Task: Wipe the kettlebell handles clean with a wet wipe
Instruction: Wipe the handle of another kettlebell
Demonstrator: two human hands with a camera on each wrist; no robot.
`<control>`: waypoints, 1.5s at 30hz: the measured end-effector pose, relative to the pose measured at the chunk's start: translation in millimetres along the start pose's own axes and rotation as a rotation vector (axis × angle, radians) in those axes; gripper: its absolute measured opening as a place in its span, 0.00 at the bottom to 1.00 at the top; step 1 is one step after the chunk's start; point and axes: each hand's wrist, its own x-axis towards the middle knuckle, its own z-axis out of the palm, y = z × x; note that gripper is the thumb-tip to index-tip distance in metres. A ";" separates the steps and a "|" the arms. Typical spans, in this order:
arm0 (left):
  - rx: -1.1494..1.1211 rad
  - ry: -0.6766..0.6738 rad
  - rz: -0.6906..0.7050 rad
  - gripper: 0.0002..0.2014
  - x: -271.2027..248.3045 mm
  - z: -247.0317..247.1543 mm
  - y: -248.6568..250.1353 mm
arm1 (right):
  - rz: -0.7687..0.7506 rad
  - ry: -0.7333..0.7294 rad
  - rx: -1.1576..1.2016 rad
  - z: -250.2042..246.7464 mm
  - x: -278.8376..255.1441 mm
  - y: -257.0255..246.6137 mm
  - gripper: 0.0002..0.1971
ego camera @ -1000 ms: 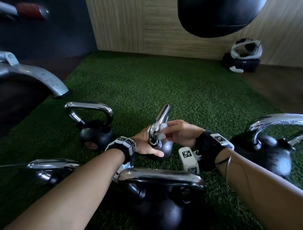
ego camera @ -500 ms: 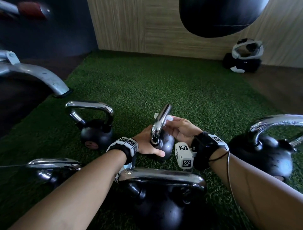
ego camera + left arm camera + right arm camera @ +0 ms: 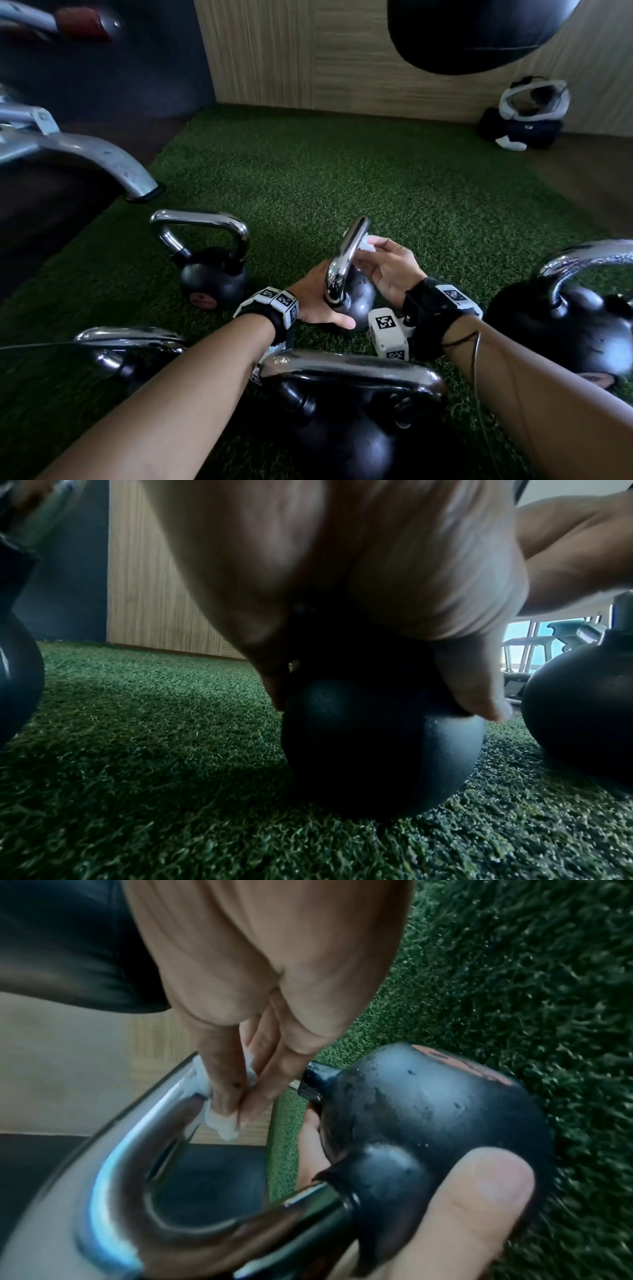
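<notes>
Chrome handle is stood upright between the hands, steadied at its base by the left hand, while the wet wipe is pinched against its upper right side by the right hand.

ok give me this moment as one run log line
left hand grips small kettlebell body | right hand pinches wet wipe on its chrome handle | kettlebell on turf

Five kettlebells stand on the turf. The middle one sits between the left hand and right hand, a wipe against its handle. One stands to its left, another to its right by the turf's right edge, two at the near edge. A frame foot rests at the left edge.
</notes>
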 end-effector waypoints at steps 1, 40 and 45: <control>0.005 0.001 0.004 0.54 -0.9 -0.1 0.8 | -0.031 0.021 -0.056 1.0 0.0 -1.7 0.16; 0.253 0.135 -0.097 0.30 -55.0 -94.6 95.4 | -0.573 -0.044 -1.657 25.8 8.8 -70.6 0.27; 0.378 0.142 -0.104 0.18 -43.5 -87.3 106.9 | -0.509 -0.296 -1.954 38.5 6.3 -73.4 0.13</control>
